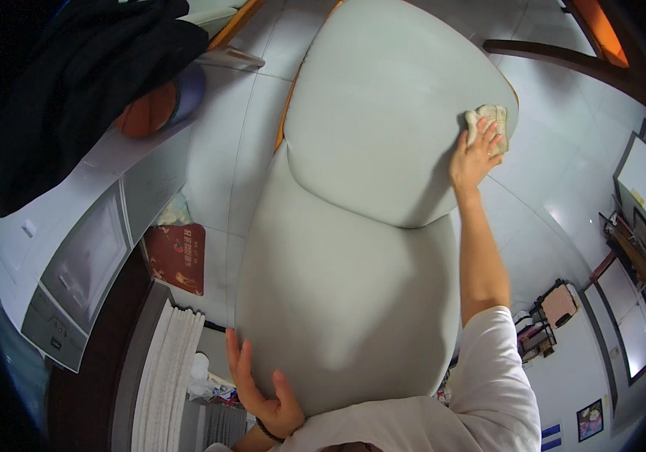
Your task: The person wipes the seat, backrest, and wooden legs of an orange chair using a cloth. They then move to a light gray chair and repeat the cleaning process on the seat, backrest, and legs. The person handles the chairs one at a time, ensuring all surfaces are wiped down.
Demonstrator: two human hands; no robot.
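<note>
A chair with pale grey upholstery stands before me, its seat (385, 101) farther off and its backrest (345, 294) nearer to me. On the right part of the seat, my right hand (476, 155) presses a folded, cream-coloured cloth (492, 124) with its fingers spread over it. My left hand (261, 384) is at the lower left edge of the backrest, fingers apart and holding nothing; a dark beaded bracelet circles that wrist.
Left of the chair are a white cabinet (153, 152), dark clothing (80, 85), a basketball (148, 112) and a red mat (179, 257). Dark wooden furniture (549, 53) stands at the upper right. A pale curtain (167, 373) hangs at the lower left.
</note>
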